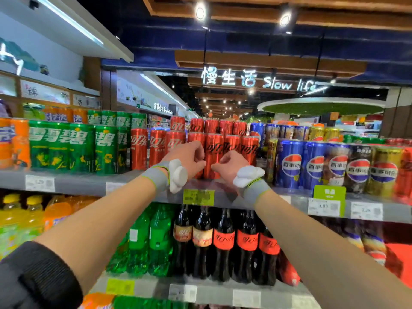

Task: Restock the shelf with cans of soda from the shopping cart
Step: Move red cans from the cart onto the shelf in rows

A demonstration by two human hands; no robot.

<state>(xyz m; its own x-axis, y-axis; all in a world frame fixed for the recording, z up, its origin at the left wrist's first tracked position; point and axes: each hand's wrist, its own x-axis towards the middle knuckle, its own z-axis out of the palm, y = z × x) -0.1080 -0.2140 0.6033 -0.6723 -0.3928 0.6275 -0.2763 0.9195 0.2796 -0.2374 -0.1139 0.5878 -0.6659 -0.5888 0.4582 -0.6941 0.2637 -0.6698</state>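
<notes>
Red cola cans stand in rows on the top shelf, stacked two high further back. My left hand and my right hand are raised to the front row. Their fingers are curled and their thumbs point at each other. Between them stands one red cola can at the shelf's front edge; both hands press on its sides. A second red can shows above my left hand. Both wrists wear grey bands with white pads. The shopping cart is out of view.
Green lemon-lime cans and orange cans fill the shelf to the left, blue and gold cola cans to the right. The shelf below holds green bottles and dark cola bottles. Price tags line the shelf edges.
</notes>
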